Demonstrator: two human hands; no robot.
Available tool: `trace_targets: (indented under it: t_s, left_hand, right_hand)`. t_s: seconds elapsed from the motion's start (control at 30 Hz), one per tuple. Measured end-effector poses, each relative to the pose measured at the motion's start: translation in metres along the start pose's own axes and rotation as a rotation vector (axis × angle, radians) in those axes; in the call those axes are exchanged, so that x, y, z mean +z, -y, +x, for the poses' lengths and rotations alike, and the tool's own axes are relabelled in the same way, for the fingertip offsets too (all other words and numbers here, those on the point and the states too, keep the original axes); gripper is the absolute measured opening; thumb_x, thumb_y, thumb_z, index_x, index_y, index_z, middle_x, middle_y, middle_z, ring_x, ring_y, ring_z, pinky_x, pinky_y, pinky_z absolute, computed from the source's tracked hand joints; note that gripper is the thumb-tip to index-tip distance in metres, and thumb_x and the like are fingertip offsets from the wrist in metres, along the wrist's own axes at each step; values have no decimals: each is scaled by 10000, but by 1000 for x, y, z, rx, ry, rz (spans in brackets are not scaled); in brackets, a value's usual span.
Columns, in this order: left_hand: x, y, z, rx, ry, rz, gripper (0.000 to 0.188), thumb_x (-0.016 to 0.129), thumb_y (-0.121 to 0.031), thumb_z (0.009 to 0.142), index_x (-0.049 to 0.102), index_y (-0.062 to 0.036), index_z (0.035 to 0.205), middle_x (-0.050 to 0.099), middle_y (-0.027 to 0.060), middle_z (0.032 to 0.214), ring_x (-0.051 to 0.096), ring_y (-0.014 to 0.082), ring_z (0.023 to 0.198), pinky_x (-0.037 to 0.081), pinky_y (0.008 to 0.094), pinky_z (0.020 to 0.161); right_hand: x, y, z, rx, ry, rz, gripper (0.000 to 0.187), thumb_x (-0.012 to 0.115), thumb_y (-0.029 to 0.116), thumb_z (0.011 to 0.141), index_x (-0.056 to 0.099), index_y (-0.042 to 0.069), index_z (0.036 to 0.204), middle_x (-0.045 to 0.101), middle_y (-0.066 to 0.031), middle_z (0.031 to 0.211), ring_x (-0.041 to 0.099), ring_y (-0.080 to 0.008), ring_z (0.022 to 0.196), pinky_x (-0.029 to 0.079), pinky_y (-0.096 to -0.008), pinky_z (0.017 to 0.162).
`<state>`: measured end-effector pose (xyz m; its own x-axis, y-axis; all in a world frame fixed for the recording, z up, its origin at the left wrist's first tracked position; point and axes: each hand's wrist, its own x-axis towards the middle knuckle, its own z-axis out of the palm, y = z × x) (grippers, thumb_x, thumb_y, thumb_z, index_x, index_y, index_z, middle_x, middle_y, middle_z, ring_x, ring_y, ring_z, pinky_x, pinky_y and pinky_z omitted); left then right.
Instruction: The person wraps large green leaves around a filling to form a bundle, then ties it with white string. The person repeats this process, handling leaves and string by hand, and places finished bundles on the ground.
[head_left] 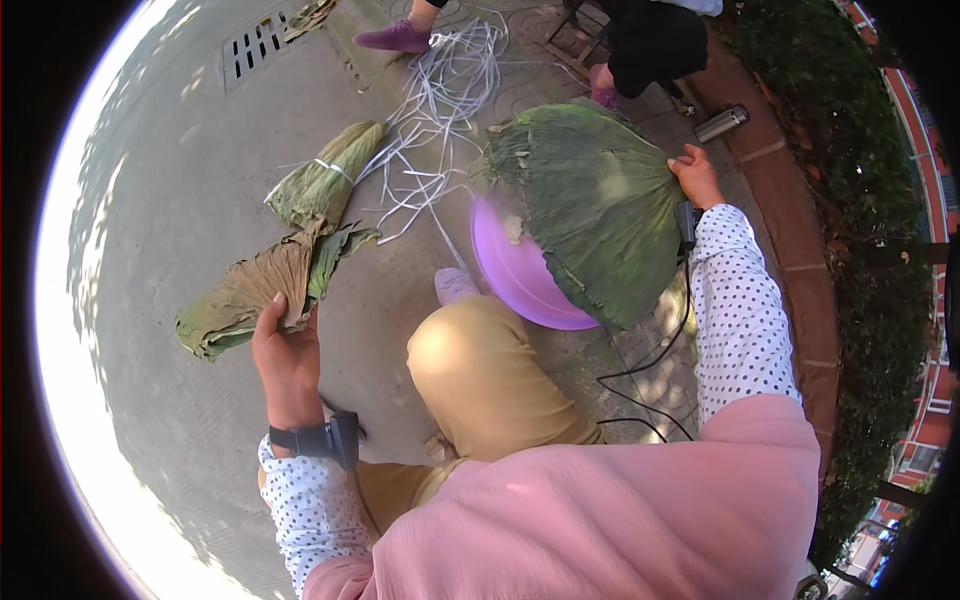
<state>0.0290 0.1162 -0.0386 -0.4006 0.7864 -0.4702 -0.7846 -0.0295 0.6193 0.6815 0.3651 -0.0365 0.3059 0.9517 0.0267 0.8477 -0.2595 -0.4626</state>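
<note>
My left hand (285, 352) grips a folded, dried leaf bundle (255, 285), brown on top with green at its ends. Between thumb and fingers of my right hand (697, 177) is the edge of a large dark green dried leaf (600, 205), spread like a fan. Its lower part covers much of a round purple basin (520, 275). Beyond my left hand lies a green leaf bundle (325, 185) bound with a white strip.
A tangle of white plastic strips (455, 80) lies on the pavement ahead. Another person's purple shoe (395, 37) is beside it. At the right are a metal flask (722, 123), a brick-coloured kerb (790, 210) and a hedge (830, 120). A black cable (650, 368) runs from my right wrist.
</note>
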Motion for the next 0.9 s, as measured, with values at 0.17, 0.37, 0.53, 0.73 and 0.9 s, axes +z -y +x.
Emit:
trace_targets:
  t_s: [0.17,0.37,0.53,0.73,0.9]
  left_hand:
    - [9,0,1,24,-7,11,377,583,-22,978,560,-13,1354,669,113,1330,668,266,1205,543,451,1055]
    - [7,-2,-7,12,8,-24,391,600,-24,972,557,3,1360,671,127,1336,673,277,1209,544,453,1070]
    - [8,-4,-8,-11,37,-81,395,618,-33,975,549,19,1360,669,134,1325,661,291,1217,534,461,1067]
    - [10,-5,-17,5,117,-118,388,645,-45,974,569,3,1352,690,105,1270,683,251,1151,544,412,988]
    - [15,-10,-24,17,225,-84,405,640,-86,980,572,-27,1375,686,88,1312,677,227,1184,535,372,1018]
  right_hand:
    - [33,25,-51,-226,-112,-462,622,600,404,1021,478,108,1555,329,-171,1683,236,-396,1566,213,-587,1235]
    - [94,45,-87,-83,306,-399,789,372,606,1056,190,168,1686,86,-131,1764,52,-351,1623,66,-632,1256]
    - [75,53,-70,-168,163,-497,751,482,565,1040,411,58,1590,300,-220,1690,234,-381,1581,148,-677,1215]
    - [55,260,-164,-906,372,153,432,626,265,1034,622,9,1382,562,-229,1498,490,-373,1439,384,-423,1188]
    - [85,388,-263,-1289,565,518,436,687,285,985,647,-20,1294,675,-241,1287,612,-420,1235,489,-468,1054]
